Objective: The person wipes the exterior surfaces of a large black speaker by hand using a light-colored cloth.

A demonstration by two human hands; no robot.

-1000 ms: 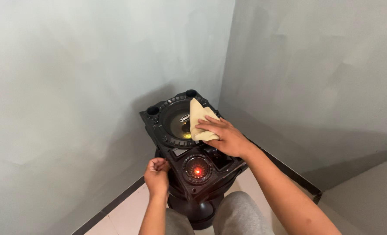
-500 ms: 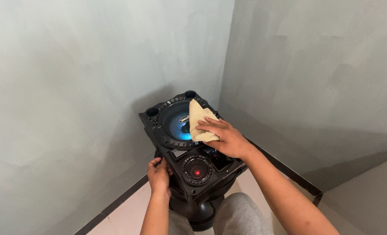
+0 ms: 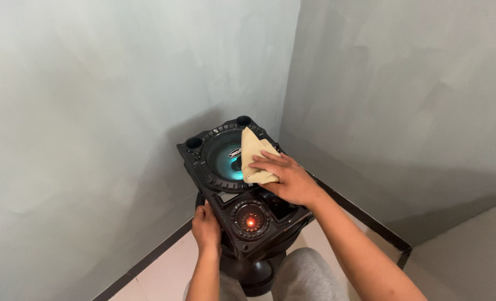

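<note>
A black speaker (image 3: 214,192) leans back toward me in the corner of a room, its face turned up. Its large cone (image 3: 225,161) glows teal and a smaller round dial (image 3: 250,221) below it shows a red light. My right hand (image 3: 287,178) presses a folded tan cloth (image 3: 253,156) against the right side of the large cone. My left hand (image 3: 206,228) grips the speaker's left edge beside the dial, fingers curled around the cabinet.
Two grey walls (image 3: 119,83) meet right behind the speaker. A dark skirting strip (image 3: 365,220) runs along the pale tiled floor (image 3: 158,273). My grey-trousered knees (image 3: 303,273) sit just under the speaker's base.
My left hand went from a loose fist off the speaker to a grip on its left edge. The cone's light changed from yellow to blue to teal. The cloth hand barely shifted.
</note>
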